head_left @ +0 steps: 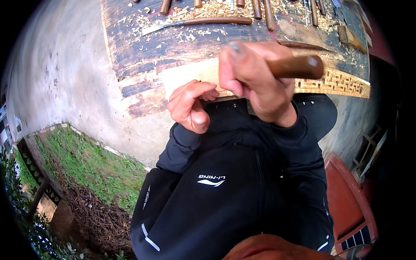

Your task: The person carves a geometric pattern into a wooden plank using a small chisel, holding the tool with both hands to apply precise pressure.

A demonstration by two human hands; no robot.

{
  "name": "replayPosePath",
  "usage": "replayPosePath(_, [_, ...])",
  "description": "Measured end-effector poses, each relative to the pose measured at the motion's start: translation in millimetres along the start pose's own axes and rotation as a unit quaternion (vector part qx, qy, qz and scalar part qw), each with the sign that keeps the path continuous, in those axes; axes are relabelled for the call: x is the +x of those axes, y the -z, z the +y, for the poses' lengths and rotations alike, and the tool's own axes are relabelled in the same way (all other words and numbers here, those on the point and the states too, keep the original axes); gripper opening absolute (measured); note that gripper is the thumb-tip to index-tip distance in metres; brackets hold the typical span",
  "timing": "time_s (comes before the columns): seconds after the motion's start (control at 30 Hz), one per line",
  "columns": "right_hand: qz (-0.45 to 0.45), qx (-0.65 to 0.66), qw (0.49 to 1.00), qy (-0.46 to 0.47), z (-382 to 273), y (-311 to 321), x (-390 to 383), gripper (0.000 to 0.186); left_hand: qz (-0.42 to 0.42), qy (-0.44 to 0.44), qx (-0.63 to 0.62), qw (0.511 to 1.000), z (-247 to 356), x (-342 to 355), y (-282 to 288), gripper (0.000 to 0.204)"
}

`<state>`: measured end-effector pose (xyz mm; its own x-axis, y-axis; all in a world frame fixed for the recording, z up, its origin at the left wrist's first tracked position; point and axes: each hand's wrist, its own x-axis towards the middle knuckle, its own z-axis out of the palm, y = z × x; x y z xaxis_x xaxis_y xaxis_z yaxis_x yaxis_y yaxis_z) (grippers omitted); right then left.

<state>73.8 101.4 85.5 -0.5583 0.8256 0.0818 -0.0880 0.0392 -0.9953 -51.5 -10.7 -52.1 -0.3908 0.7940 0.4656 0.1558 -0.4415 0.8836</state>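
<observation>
My right hand (262, 76) is closed round the brown wooden handle (297, 67) of a carving tool, held above a long pale board. The handle's butt points right; the hand hides the tool's working end, and slight motion blurs the fingers. The wooden board (190, 73) lies along the bench's near edge, with a lattice pattern cut into its right part. My left hand (190, 106) is at the board's near edge, left of the right hand. Its fingers are bent, with the thumb apart from them, and nothing shows between them.
On the worn workbench (130, 60), beyond the board, lie a long-handled knife (199, 21), several wooden-handled tools (268, 15) and scattered shavings (208, 11). A wooden mallet-like block (351, 39) is at the far right. A red chair (346, 190) stands at lower right, grass (86, 160) at lower left.
</observation>
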Motion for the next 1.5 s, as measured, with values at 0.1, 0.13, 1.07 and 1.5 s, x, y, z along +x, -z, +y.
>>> replayPosePath(0.1, [-0.02,0.12,0.993,0.003,9.8,-7.7,5.8,0.045,0.044,0.063,-0.039,0.996,5.3,-4.0,-4.7,0.085])
replayPosePath(0.13, [-0.032,0.123,0.992,0.021,15.6,-9.4,8.0,0.043,0.064,0.044,-0.07,0.995,7.4,1.2,-8.0,0.071])
replayPosePath(1.07, [0.002,0.032,0.992,0.12,18.4,35.2,-38.6,0.067,-0.092,-0.084,0.174,0.977,10.2,-12.1,-39.4,0.074])
replayPosePath(1.5, [-0.031,-0.115,0.979,0.165,25.5,-2.1,2.2,0.008,0.019,-0.098,0.147,0.984,-0.5,-21.7,-46.2,0.04])
